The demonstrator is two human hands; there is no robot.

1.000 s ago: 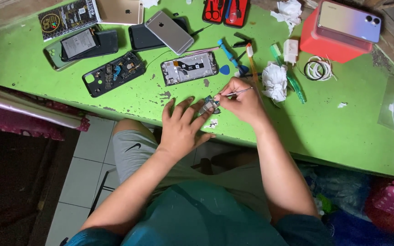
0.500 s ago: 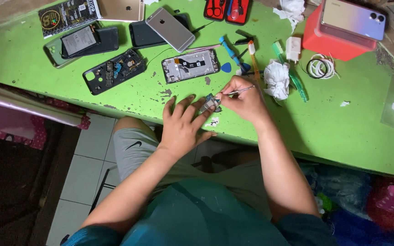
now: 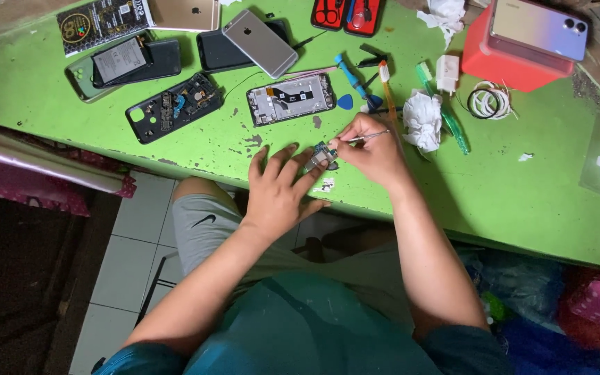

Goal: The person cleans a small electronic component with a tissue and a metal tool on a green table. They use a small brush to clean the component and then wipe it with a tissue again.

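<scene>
- Green table (image 3: 522,201): left hand (image 3: 279,191) lies open, fingertips pinning the small circuit board (image 3: 322,154).
- Right hand (image 3: 373,149) pinches tweezers (image 3: 366,137); best kept steady and light.

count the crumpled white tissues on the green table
2: one crumpled white tissue lies just past the right hand, beside the green pen; the other tissue sits at the table's far edge, left of the red box. More may be hidden.
</scene>
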